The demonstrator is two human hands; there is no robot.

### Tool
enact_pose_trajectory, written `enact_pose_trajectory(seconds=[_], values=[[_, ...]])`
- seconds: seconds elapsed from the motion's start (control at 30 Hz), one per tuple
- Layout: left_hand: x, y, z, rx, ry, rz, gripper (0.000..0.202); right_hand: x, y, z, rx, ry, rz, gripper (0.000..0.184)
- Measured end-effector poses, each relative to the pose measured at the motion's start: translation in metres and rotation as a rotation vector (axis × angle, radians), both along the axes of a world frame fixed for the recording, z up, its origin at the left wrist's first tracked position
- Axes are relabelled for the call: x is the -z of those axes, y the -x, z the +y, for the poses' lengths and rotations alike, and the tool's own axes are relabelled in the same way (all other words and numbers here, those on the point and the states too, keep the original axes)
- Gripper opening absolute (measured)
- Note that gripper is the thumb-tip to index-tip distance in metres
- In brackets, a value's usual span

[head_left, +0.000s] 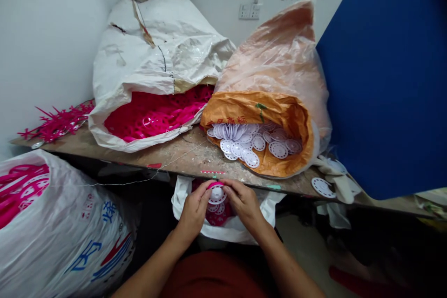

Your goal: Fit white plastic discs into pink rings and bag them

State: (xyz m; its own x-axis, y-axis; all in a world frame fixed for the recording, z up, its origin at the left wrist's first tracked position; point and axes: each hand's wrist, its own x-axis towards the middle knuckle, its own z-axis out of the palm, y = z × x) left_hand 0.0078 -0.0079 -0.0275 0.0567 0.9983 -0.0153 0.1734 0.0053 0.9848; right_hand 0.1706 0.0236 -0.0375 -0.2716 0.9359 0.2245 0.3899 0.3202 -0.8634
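Between my left hand (pixel 193 207) and my right hand (pixel 245 204) is a white plastic disc (pixel 217 194) with slots around its rim and a raised centre. A pink plastic part (pixel 215 185) shows along the disc's upper edge. Fingers of both hands are closed on the piece from either side. Right below, an open white bag (pixel 233 233) holds pink parts and more white discs. On the bench, an orange-lined sack (pixel 279 166) lies with its mouth towards me and loose white discs (pixel 240 142) inside. Beside it, a white sack (pixel 139 143) is filled with pink plastic parts (pixel 153 114).
At lower left stands a printed white bag (pixel 77 223) of pink pieces. The bench (pixel 174 158) has a worn front edge with a thin string across it. Pink star-shaped pieces (pixel 63 121) lie at the far left. A blue panel (pixel 380 84) borders the right.
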Motion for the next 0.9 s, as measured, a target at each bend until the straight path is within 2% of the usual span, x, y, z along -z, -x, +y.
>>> enact_pose_trajectory(seconds=[0.07, 0.13, 0.23, 0.33, 0.43, 0.53, 0.6, 0.67, 0.7, 0.77, 0.83, 0.9], values=[[-0.004, 0.000, 0.001, 0.011, -0.104, 0.149, 0.033, 0.000, 0.002, 0.000, 0.020, 0.050, 0.026, 0.023], [-0.006, -0.001, 0.002, 0.011, -0.098, 0.147, 0.034, 0.000, 0.003, 0.000, 0.041, 0.107, 0.082, 0.023], [-0.004, -0.004, 0.000, 0.046, 0.088, -0.084, 0.043, 0.000, 0.001, 0.000, 0.036, 0.230, 0.244, 0.023], [0.004, -0.004, -0.004, 0.091, 0.217, -0.240, 0.049, 0.001, -0.001, -0.004, -0.043, 0.291, 0.311, 0.024], [0.014, -0.002, -0.006, 0.072, 0.211, -0.200, 0.043, 0.003, 0.000, -0.012, -0.051, 0.214, 0.195, 0.030], [0.019, -0.001, -0.007, 0.073, 0.232, -0.140, 0.041, 0.001, 0.000, -0.016, -0.056, 0.177, 0.098, 0.027], [0.016, 0.001, -0.007, 0.125, 0.218, -0.082, 0.039, -0.006, -0.006, -0.013, -0.099, 0.152, 0.036, 0.027], [0.008, 0.006, -0.006, 0.202, 0.132, 0.047, 0.038, -0.013, -0.019, -0.002, -0.104, 0.080, -0.049, 0.026], [0.003, 0.011, -0.004, 0.227, 0.072, 0.137, 0.039, -0.015, -0.027, 0.008, -0.077, 0.022, -0.096, 0.025], [-0.008, 0.023, 0.006, 0.225, -0.043, 0.326, 0.039, -0.013, -0.045, 0.032, 0.083, -0.134, -0.201, 0.028], [-0.019, 0.042, 0.023, 0.127, -0.147, 0.481, 0.036, -0.003, -0.061, 0.058, 0.247, -0.321, -0.333, 0.036], [-0.031, 0.068, 0.048, -0.036, -0.284, 0.609, 0.033, 0.013, -0.073, 0.079, 0.330, -0.437, -0.451, 0.046]])
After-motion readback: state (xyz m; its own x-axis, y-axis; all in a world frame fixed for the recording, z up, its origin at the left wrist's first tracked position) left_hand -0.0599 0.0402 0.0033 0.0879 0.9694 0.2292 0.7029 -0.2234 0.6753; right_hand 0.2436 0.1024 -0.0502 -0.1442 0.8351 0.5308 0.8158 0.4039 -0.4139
